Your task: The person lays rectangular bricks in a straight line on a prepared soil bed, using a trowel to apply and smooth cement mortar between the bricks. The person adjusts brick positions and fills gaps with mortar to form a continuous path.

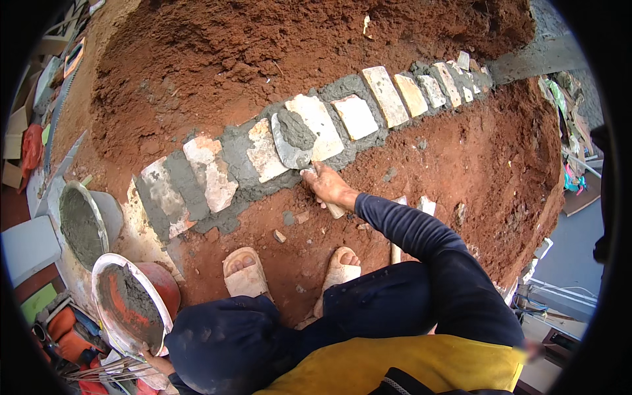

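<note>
My right hand (324, 187) is closed round the handle of a trowel (284, 146). A heap of wet grey mortar (296, 129) lies on its blade, which is over a pale block (317, 125) in the row. At the lower left, my left hand (157, 362) grips the rim of a tilted bucket (166, 289), partly hidden by my knee. Grey mortar (139, 296) covers part of its reddish inside. The row of worn, pale blocks (209, 172) runs from lower left to upper right, with grey mortar between and around them.
A second bucket of mortar (80, 227) stands beyond the first. Red soil (178, 72) rises steeply behind the row. A grey beam (540, 64) crosses its far right end. My sandalled feet (245, 271) are on the soil. Thin rods (108, 372) lie at lower left.
</note>
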